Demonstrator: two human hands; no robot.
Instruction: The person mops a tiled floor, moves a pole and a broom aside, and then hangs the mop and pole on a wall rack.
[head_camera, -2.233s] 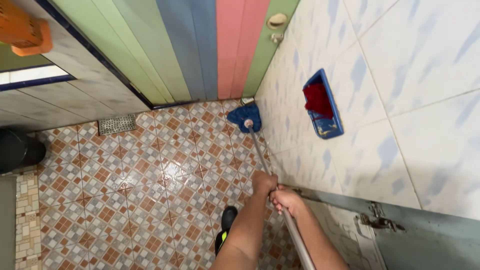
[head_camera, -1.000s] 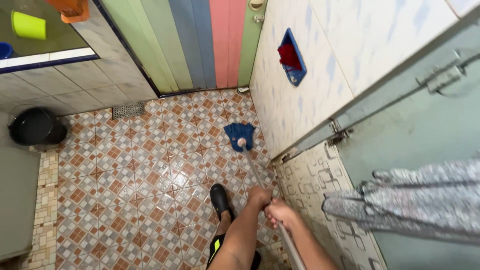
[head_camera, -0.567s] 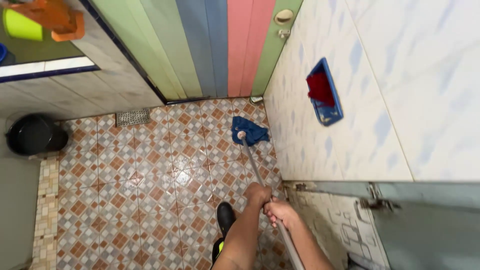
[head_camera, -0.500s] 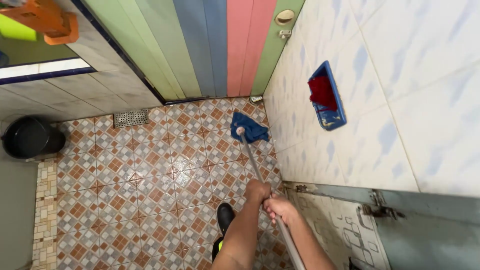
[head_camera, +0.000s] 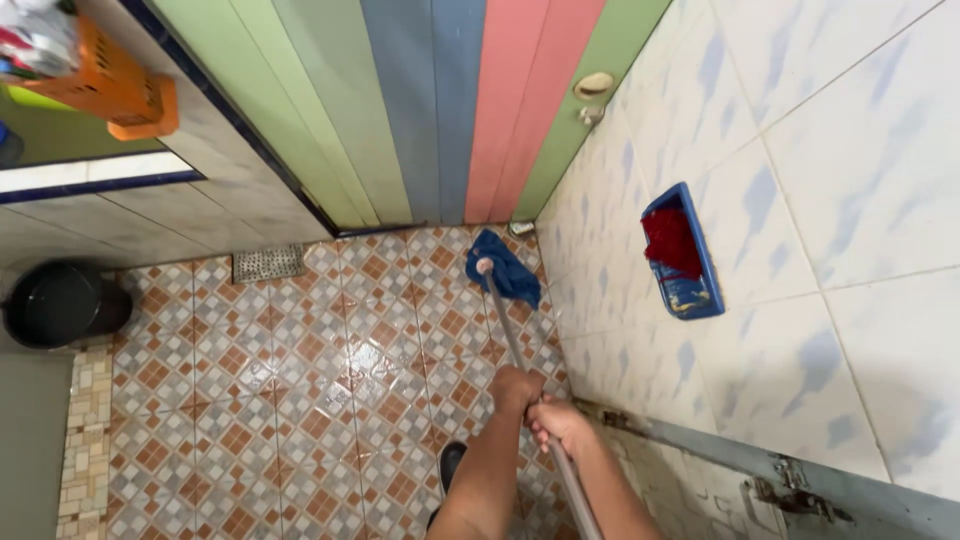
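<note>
Both of my hands grip the grey metal handle (head_camera: 510, 335) of a mop. My left hand (head_camera: 516, 388) is higher up the pole, my right hand (head_camera: 560, 425) just behind it. The blue cloth mop head (head_camera: 507, 265) lies on the wet patterned floor tiles (head_camera: 300, 370), close to the corner where the striped door meets the right wall. My dark shoe (head_camera: 452, 462) shows below my forearms.
A multicoloured panel door (head_camera: 450, 110) closes the far side. A blue wall tray holding something red (head_camera: 680, 250) hangs on the tiled right wall. A black bucket (head_camera: 60, 300) stands at left, a floor drain (head_camera: 268, 263) beside the step, an orange basket (head_camera: 110, 90) on the ledge.
The mop head has been pushed forward along the right wall toward the door corner. My view has swung back from the grey door frame to the tiled wall.
</note>
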